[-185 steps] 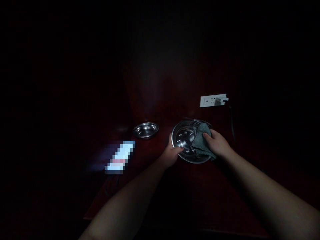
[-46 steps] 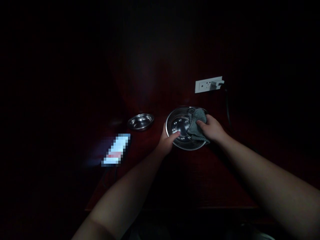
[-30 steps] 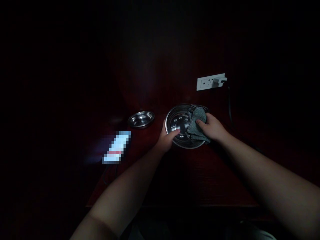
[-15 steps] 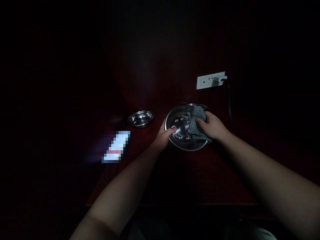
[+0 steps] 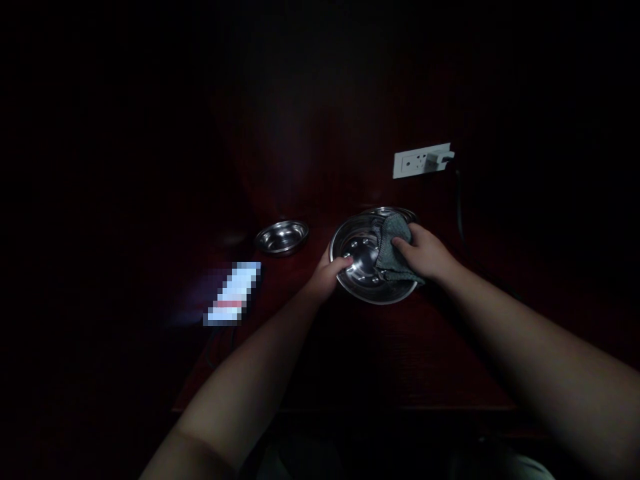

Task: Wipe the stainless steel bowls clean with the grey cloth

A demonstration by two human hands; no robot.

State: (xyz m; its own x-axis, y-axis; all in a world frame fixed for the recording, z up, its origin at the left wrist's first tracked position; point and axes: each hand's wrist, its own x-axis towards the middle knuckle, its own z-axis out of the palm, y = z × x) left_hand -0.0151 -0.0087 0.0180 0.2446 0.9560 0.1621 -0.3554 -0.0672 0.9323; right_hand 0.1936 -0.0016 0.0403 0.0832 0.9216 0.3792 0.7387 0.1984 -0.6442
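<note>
A shiny metal bowl point(image 5: 357, 283) is held tilted above the table, its inside facing me. My left hand point(image 5: 327, 273) grips its left rim, thumb inside and the other fingers hidden behind. In my right hand point(image 5: 425, 250) is a grey-green cloth point(image 5: 395, 250), draped over the bowl's right rim and pressed against its inner wall. Behind the bowl, the rim of another metal dish point(image 5: 390, 211) shows, mostly hidden. A shallow metal dish point(image 5: 283, 237) stands on the table to the left.
A lit, blurred-out phone point(image 5: 233, 293) lies at the left with a cable beneath it. On the wall at the back right is a white socket point(image 5: 423, 161) with a plug and dark cord point(image 5: 459, 207). The dark red table point(image 5: 390, 373) has its front edge near me.
The bowl has tipped and dropped very slightly in my hands, and the cloth has shifted a little with it. All else stays where it was.
</note>
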